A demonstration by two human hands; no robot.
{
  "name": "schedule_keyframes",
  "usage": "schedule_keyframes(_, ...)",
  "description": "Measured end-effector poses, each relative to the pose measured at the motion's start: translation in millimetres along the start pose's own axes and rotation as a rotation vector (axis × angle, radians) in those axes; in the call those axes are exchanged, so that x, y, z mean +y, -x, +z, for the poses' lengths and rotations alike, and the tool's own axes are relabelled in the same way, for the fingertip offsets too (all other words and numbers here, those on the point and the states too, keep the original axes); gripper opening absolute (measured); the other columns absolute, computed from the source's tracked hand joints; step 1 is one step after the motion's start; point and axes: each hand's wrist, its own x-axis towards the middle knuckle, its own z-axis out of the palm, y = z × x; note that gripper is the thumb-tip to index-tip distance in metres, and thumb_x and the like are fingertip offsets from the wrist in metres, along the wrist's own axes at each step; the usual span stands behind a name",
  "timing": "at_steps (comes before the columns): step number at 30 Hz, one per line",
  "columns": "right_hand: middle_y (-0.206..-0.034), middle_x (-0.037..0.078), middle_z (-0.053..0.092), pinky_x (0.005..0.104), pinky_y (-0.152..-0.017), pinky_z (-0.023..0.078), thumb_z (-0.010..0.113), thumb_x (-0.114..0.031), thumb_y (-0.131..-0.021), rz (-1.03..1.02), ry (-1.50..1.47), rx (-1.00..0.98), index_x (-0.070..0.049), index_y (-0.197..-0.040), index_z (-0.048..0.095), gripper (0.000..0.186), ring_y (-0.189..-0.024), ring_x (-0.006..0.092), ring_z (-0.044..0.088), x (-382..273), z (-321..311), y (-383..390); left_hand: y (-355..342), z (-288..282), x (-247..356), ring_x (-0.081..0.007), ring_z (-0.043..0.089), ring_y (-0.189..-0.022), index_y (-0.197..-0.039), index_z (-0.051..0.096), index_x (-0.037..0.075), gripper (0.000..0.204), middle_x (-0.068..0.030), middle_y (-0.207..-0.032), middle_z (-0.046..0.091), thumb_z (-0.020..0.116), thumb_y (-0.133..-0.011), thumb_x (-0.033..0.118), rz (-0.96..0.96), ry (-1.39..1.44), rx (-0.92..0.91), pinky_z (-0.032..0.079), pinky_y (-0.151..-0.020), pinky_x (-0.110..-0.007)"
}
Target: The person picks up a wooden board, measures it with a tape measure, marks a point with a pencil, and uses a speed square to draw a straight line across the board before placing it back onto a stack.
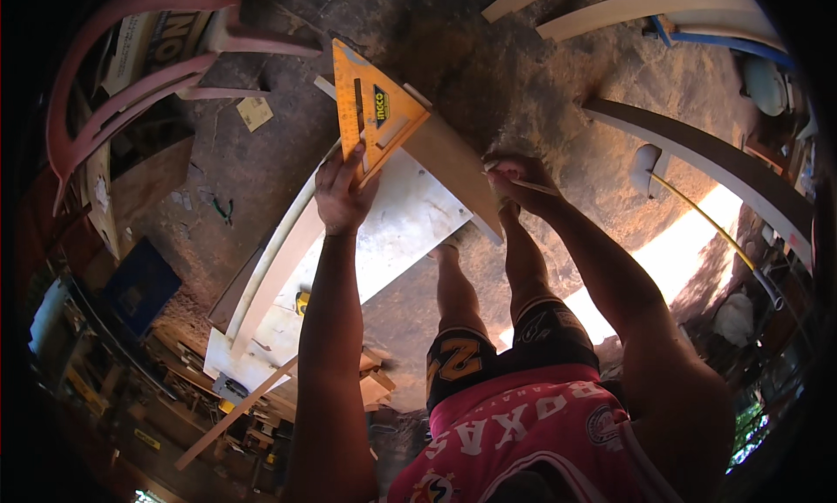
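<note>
My left hand [343, 192] is closed on the lower corner of an orange triangular speed square [390, 146]. The square lies at the far end of a brown wooden board [449, 167], which rests across the white worktop [410, 220]. To the right of the board, my right hand [523, 179] is closed around a slim, light-coloured pencil [535, 187]; its fingers are partly in shadow. Along the worktop's left side runs a long curved wooden piece [277, 272]. A yellow tape measure [302, 303] sits on the worktop beside my left forearm.
A reddish curved chair frame [131, 128] stands at the far left. Curved boards [645, 10] lie at the far right, with another long curved board [697, 146] below them. A blue panel [142, 283] and wood scraps [375, 385] lie at the left and near side.
</note>
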Motion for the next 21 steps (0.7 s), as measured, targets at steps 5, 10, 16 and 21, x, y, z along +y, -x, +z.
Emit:
schedule_keyframes(5, -0.081, 0.008, 0.068, 0.0265, -0.065, 0.052, 0.061, -0.026, -0.093, 0.099, -0.009, 0.025, -0.001, -0.106, 0.066, 0.029, -0.072, 0.0110, 0.062, 8, -10, 49, 3, -2, 1, -0.0279, 0.063, -0.103, -0.122, 0.064, 0.011, 0.052, -0.0137, -0.116, 0.064, 0.079, -0.073, 0.011, -0.080, 0.189, 0.020, 0.051, -0.090, -0.035)
schedule_keyframes(10, -0.084, 0.011, 0.067, 0.0320, -0.070, 0.053, 0.061, -0.021, -0.091, -0.191, 0.131, -0.050, -0.002, -0.099, 0.064, 0.021, -0.078, 0.0182, 0.065, -42, 13, 43, 20, -27, 6, -0.0176, 0.057, -0.113, -0.128, 0.058, 0.000, 0.040, -0.0141, -0.125, 0.061, 0.066, -0.088, 0.002, -0.483, 0.755, 0.189, 0.045, -0.096, -0.029)
schedule_keyframes(16, -0.102, 0.015, 0.064, 0.0379, -0.081, 0.052, 0.074, -0.013, -0.080, -0.704, 0.487, -0.086, -0.004, -0.106, 0.059, 0.031, -0.091, 0.0329, 0.064, -135, 117, 13, 185, -123, 23, -0.0180, 0.058, -0.108, -0.124, 0.057, -0.005, 0.035, -0.0132, -0.118, 0.062, 0.064, -0.091, 0.007, -0.749, 0.675, 0.664, 0.044, -0.097, -0.030)
schedule_keyframes(21, -0.126, 0.015, 0.052, 0.0442, -0.101, 0.039, 0.079, -0.019, -0.072, -0.990, 0.886, -0.223, -0.009, -0.124, 0.051, 0.060, -0.120, 0.0346, 0.048, -178, 234, -20, 335, -180, 33, -0.0157, 0.059, -0.096, -0.124, 0.056, -0.001, 0.035, -0.0079, -0.106, 0.063, 0.062, -0.093, 0.012, -1.053, 0.474, 1.000, 0.047, -0.087, -0.028)
